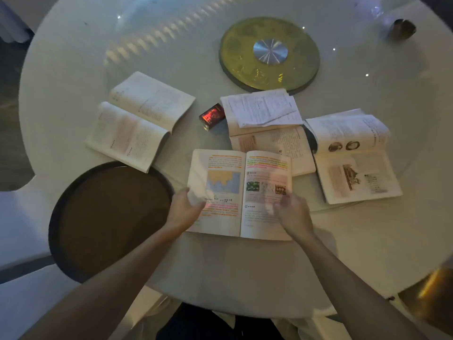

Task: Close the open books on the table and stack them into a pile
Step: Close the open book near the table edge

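Several open books lie on a round white table (73,57). Nearest me is an open book with a map and highlighted text (228,177). My left hand (185,208) grips its left page edge between thumb and fingers. My right hand (293,212), blurred, rests on the lower part of its right page with fingers spread. A second open book (139,119) lies at the left. A third open book (274,143), with loose papers (262,107) on its upper half, lies behind the map book. A fourth open book with photos (353,158) lies at the right.
A small red box (212,116) sits between the left and middle books. A gold disc with a silver centre (269,54) is set in the table's middle. A dark round tray (110,217) sits at my left. A dark cup (402,28) stands far right.
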A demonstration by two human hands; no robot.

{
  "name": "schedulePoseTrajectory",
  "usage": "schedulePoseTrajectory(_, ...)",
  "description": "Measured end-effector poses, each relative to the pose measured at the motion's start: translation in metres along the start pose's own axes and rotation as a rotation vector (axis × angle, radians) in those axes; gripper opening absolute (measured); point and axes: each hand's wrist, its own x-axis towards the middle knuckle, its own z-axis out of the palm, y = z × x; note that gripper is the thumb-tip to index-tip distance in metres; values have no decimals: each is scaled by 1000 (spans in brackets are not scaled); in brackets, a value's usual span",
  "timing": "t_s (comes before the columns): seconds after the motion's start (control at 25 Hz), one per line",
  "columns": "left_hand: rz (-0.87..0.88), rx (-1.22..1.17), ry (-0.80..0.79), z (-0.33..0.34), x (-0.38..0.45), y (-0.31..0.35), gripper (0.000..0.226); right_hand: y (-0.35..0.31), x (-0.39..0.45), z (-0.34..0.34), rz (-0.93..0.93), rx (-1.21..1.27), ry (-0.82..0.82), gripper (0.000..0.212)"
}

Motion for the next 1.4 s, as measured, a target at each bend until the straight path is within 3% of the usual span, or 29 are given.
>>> schedulePoseTrajectory(0.12,-127,-143,20,0,-2,-3,51,-1,-8,-14,224,148,122,31)
schedulePoseTrajectory(0.24,-185,-175,-3,4,1,-8,38,4,-15,-12,374,306,64,51)
schedulePoseTrajectory(0.32,-194,-158,11,1,7,-16,25,8,-16,-11,385,462,23,46)
schedulePoseTrajectory(0.48,-205,-267,56,-20,9,-19,5,2,-23,-30,310,695,14,8)
schedulePoseTrajectory(0.6,-67,-350,68,-37,1,1,8,-8,-32,-48,188,726,72,20)
schedulePoseTrajectory(0.72,98,-382,-65,-36,-9,30,9,-27,-41,-54,78,720,11,29)
schedulePoseTrajectory(0.84,250,-356,-201,-17,-23,61,9,-54,-51,-47,15,739,-18,22)
schedulePoseTrajectory(0.92,264,-306,-308,0,-35,79,15,-68,-57,-40,-9,785,-59,15)
schedulePoseTrajectory(1.08,178,-310,-573,34,-40,82,17,-72,-58,-36,-20,719,-118,29)
schedulePoseTrajectory(1.16,149,-276,-476,47,-32,67,19,-57,-50,-33,48,629,-50,24)
schedulePoseTrajectory(1.28,30,-167,-189,53,-16,42,18,-31,-41,-22,203,603,-50,14)
schedulePoseTrajectory(1.4,-94,-19,-166,51,-3,16,49,-18,-39,-11,304,648,-84,12)
